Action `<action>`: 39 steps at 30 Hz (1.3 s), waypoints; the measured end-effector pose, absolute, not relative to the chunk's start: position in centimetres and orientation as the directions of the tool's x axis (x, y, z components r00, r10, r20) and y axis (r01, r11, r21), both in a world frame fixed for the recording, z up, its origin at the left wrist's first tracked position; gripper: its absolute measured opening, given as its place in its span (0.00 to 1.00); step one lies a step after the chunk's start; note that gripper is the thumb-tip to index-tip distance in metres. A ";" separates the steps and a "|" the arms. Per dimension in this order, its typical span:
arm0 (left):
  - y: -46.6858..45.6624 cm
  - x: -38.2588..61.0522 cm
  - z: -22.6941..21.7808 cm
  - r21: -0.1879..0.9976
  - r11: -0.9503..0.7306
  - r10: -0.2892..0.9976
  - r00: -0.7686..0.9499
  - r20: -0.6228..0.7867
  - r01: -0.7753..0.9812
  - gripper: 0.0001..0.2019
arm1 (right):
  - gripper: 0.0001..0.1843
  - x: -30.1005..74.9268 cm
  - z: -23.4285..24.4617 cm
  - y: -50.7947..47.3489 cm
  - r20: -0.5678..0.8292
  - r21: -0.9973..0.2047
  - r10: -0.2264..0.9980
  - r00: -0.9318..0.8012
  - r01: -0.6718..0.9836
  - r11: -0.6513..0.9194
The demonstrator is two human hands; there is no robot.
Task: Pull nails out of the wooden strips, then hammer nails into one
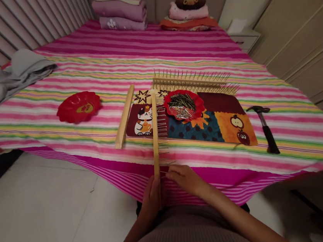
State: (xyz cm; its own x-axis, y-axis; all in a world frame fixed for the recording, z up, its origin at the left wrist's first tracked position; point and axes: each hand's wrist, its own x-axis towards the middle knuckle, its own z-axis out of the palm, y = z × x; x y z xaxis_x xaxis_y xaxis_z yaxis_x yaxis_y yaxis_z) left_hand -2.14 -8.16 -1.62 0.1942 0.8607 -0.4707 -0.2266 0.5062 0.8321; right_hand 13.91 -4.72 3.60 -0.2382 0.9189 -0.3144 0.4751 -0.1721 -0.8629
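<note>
My left hand (pixel 151 195) is wrapped round the near end of a wooden strip (pixel 155 137), which points away from me over the bed edge. A row of thin nails sticks out from the strip's right side. Just right of its near end, my right hand (pixel 183 176) pinches a thin nail (pixel 163 171) that reaches toward the wood. Beyond, a red scalloped dish (pixel 169 110) holds a heap of loose nails (pixel 183 103). It sits on a patterned mat (pixel 194 132) with a cat and apple print.
A bare wooden strip (pixel 125 117) lies to the left, near another red dish (pixel 78 107). Nail-studded strips (pixel 192 80) lie behind the mat. A hammer (pixel 265 128) rests at the right. Folded bedding (pixel 121 13) and grey cloth (pixel 13 77) lie farther off on the bed.
</note>
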 end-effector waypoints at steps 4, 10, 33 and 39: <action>-8.4 -2.1 -0.9 0.793 0.555 0.831 0.213 -0.515 -0.250 0.24 | 0.12 16.5 3.3 -4.6 -0.454 -0.837 0.875 -0.168 0.417 -0.355; -9.1 -3.6 0.4 0.843 0.525 0.837 0.248 -0.487 -0.118 0.24 | 0.15 14.7 3.9 -4.3 -0.210 -0.698 0.954 -0.214 0.716 0.008; -5.3 -3.9 2.4 0.898 0.404 0.906 0.059 -0.419 0.172 0.22 | 0.13 11.7 5.2 -6.0 -0.266 -0.355 0.837 -0.478 0.856 0.376; -5.8 -4.0 2.3 0.782 0.623 0.775 0.163 -0.610 -0.032 0.25 | 0.12 14.6 3.9 -7.1 -0.281 -0.458 0.880 -0.382 0.860 0.226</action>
